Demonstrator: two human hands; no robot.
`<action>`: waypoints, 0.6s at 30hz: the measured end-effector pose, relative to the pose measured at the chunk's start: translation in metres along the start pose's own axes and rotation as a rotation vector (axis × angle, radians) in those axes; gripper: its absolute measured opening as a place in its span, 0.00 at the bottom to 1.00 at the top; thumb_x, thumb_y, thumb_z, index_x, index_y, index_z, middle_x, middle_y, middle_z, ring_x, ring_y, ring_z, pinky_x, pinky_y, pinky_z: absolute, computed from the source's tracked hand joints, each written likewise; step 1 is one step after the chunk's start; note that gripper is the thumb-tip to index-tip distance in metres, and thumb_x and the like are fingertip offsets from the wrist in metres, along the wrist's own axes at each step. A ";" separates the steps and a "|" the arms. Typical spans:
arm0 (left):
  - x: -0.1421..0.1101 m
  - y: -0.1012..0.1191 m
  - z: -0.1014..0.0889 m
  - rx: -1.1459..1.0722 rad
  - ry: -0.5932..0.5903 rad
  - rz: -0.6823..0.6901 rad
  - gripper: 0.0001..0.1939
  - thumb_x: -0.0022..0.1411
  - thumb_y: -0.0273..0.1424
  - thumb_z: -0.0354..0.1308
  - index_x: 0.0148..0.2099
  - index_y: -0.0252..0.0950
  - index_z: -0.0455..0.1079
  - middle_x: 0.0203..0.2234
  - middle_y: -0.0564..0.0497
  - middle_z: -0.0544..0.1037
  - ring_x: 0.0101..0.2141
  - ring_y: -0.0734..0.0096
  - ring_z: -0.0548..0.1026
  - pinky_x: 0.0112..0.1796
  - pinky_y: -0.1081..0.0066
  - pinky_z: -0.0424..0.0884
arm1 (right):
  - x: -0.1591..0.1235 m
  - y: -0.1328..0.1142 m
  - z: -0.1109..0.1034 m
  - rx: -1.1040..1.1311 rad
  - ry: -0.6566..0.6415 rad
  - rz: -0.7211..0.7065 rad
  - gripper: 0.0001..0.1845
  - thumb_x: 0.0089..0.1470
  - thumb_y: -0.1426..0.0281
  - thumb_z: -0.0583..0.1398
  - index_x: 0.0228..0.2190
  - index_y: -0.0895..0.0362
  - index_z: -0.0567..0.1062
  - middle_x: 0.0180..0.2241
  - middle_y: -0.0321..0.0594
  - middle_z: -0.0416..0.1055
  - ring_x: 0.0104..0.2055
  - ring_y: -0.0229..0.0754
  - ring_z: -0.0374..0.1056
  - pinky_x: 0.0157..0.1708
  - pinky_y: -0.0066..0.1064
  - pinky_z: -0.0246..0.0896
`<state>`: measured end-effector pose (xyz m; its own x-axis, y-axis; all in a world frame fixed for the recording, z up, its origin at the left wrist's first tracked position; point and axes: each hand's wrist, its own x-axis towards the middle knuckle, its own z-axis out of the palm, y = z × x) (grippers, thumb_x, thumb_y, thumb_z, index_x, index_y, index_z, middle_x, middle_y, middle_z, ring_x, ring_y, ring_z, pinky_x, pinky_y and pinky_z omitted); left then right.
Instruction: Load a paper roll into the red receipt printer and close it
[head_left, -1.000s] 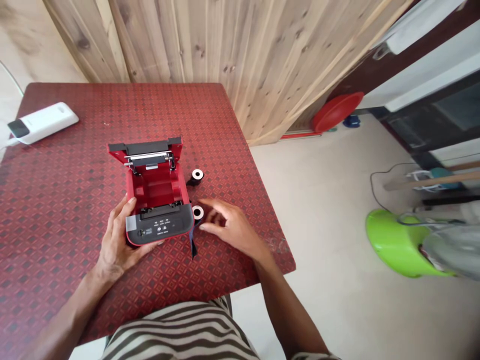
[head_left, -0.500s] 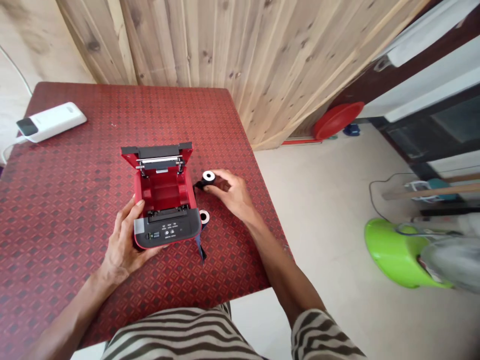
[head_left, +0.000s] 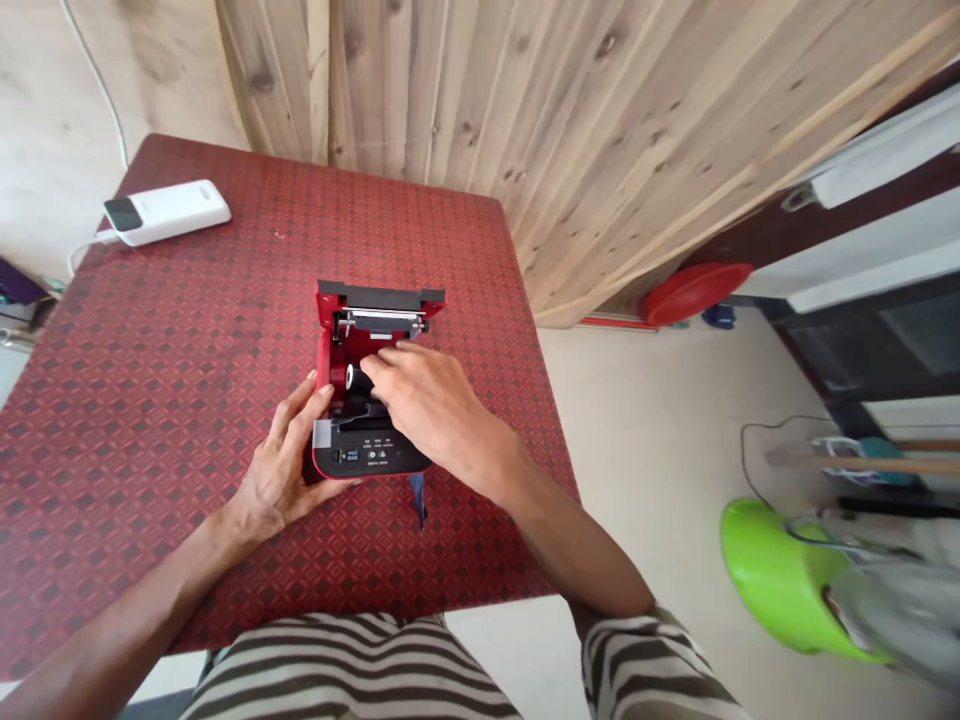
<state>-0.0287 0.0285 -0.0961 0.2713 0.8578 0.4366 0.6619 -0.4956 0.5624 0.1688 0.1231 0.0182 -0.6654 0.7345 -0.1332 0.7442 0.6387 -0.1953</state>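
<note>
A small red-and-black receipt printer (head_left: 371, 450) sits on the table with its lid (head_left: 381, 300) raised. My left hand (head_left: 277, 470) grips its left side, the fingers along the red wall and the thumb under the front edge. My right hand (head_left: 431, 405) is over the red compartment, its fingers closed on a small black roll (head_left: 358, 379) with a white core. That roll lies inside the compartment, partly covered by my fingers. A dark loose strip (head_left: 418, 500) pokes out beyond the printer's front right corner; whatever it belongs to is hidden behind my right hand.
A white power bank (head_left: 176, 212) with a cable rests at the table's far left. The red patterned table (head_left: 187, 400) meets a wooden plank wall (head_left: 480, 100). On the floor to the right are a green plastic container (head_left: 780, 580) and a red basin (head_left: 697, 292).
My right hand has carried the black roll from beside the printer leftward into the open compartment. The second roll is now out of sight. The camera view has shifted, and my left hand keeps its grip.
</note>
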 end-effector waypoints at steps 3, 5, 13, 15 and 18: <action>-0.001 0.000 0.001 -0.010 -0.004 -0.010 0.53 0.63 0.46 0.68 0.78 0.42 0.41 0.70 0.33 0.61 0.67 0.42 0.67 0.58 0.47 0.78 | 0.011 0.003 0.007 -0.034 -0.039 0.012 0.14 0.68 0.79 0.54 0.43 0.61 0.80 0.40 0.51 0.82 0.43 0.50 0.78 0.38 0.36 0.66; -0.002 -0.001 0.002 -0.012 -0.010 -0.023 0.53 0.63 0.46 0.68 0.78 0.43 0.41 0.70 0.33 0.61 0.67 0.41 0.66 0.58 0.45 0.77 | 0.016 0.006 0.008 -0.047 -0.076 0.012 0.15 0.68 0.78 0.54 0.43 0.61 0.81 0.37 0.52 0.82 0.41 0.52 0.79 0.36 0.38 0.66; -0.006 -0.004 0.002 -0.025 -0.040 -0.056 0.53 0.62 0.44 0.69 0.78 0.44 0.40 0.71 0.34 0.59 0.68 0.39 0.64 0.61 0.41 0.74 | 0.021 0.005 0.012 -0.043 -0.065 0.026 0.17 0.67 0.79 0.53 0.40 0.60 0.82 0.36 0.53 0.82 0.41 0.53 0.80 0.36 0.39 0.69; -0.006 -0.003 0.002 -0.026 -0.040 -0.062 0.53 0.62 0.44 0.69 0.78 0.45 0.40 0.71 0.34 0.59 0.69 0.38 0.64 0.60 0.41 0.74 | 0.015 0.005 0.008 -0.012 -0.058 0.037 0.17 0.67 0.80 0.52 0.42 0.60 0.81 0.38 0.52 0.83 0.42 0.52 0.80 0.38 0.39 0.71; -0.006 -0.003 0.001 -0.031 -0.037 -0.055 0.53 0.62 0.45 0.69 0.78 0.45 0.41 0.71 0.33 0.59 0.68 0.38 0.65 0.59 0.41 0.75 | 0.000 0.009 -0.002 0.109 -0.051 0.015 0.20 0.65 0.84 0.52 0.48 0.60 0.80 0.45 0.49 0.82 0.46 0.49 0.79 0.45 0.40 0.73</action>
<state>-0.0309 0.0253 -0.1011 0.2612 0.8881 0.3783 0.6548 -0.4509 0.6066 0.1758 0.1298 0.0182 -0.6581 0.7298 -0.1854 0.7454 0.5968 -0.2970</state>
